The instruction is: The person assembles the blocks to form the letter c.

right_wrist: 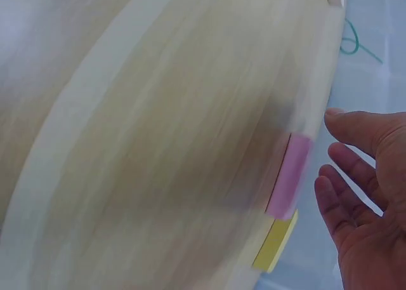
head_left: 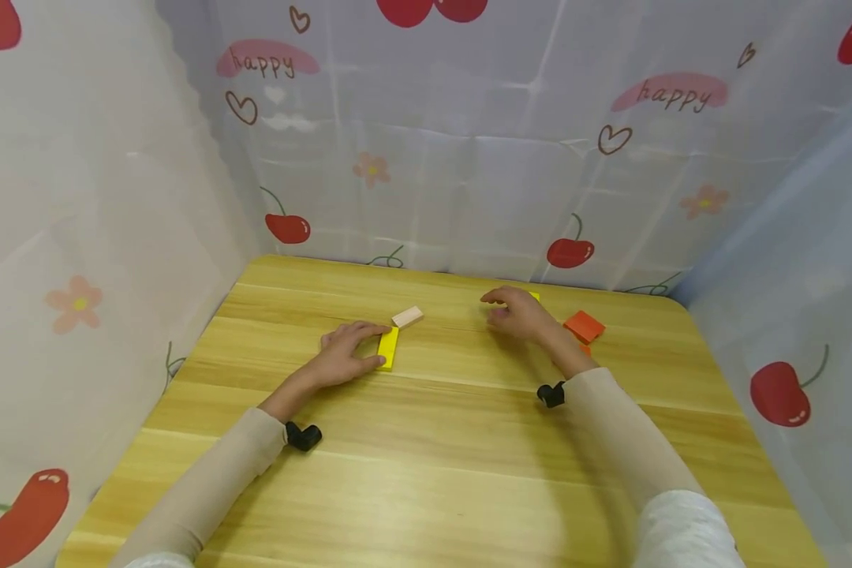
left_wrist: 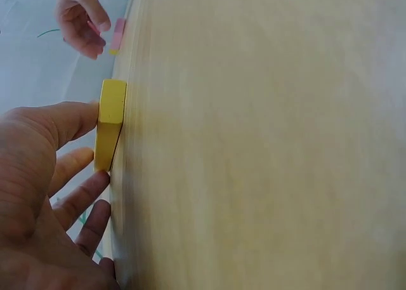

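Note:
My left hand [head_left: 344, 355] grips a yellow block [head_left: 388, 349] lying on the table, its thumb near one end and its index finger near the other. In the left wrist view the same yellow block [left_wrist: 111, 112] shows beside the thumb, with the other fingers loosely spread. A pale wooden block [head_left: 408, 317] lies just beyond the far end of the yellow one. My right hand [head_left: 521, 314] hovers over the table with relaxed, slightly bent fingers and nothing between them. Close to it are a pink block [right_wrist: 290, 176] and another yellow block [right_wrist: 275, 244], mostly hidden by the hand in the head view.
Orange-red blocks [head_left: 584, 326] lie to the right of my right hand, partly behind the wrist. Patterned curtains [head_left: 454, 181] with cherries and hearts hang along the back and both sides of the wooden table [head_left: 426, 465].

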Motion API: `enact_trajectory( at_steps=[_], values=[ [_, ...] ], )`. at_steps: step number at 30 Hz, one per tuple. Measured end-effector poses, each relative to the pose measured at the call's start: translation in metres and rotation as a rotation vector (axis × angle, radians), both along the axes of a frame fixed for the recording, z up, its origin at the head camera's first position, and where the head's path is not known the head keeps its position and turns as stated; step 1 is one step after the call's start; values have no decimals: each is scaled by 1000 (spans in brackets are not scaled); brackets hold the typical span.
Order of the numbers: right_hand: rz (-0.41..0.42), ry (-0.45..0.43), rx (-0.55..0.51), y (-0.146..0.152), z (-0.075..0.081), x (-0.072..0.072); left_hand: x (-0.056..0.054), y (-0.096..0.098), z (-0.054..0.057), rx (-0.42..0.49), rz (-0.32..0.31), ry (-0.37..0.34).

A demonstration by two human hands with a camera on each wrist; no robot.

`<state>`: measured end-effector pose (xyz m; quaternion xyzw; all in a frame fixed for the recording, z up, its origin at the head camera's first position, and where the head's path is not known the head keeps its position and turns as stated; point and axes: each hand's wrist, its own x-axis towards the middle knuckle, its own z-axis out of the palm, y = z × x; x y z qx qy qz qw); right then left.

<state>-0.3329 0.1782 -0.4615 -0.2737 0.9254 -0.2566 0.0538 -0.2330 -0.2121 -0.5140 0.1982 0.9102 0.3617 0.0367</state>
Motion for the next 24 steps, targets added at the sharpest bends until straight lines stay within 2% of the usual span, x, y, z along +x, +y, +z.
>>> enact_trajectory(
  at_steps=[8,14,17,24],
  values=[
    [-48,41,16,28,-4,-3,2,0,5,-18,15,-37],
    [-116,-37,26,40,-6,-7,2,1,6,-19,21,-39],
    [-120,-58,37,42,-8,-7,3,0,6,-23,27,-41],
    [-126,-19,75,44,-16,-8,3,1,5,-2,15,-31]
  ],
)
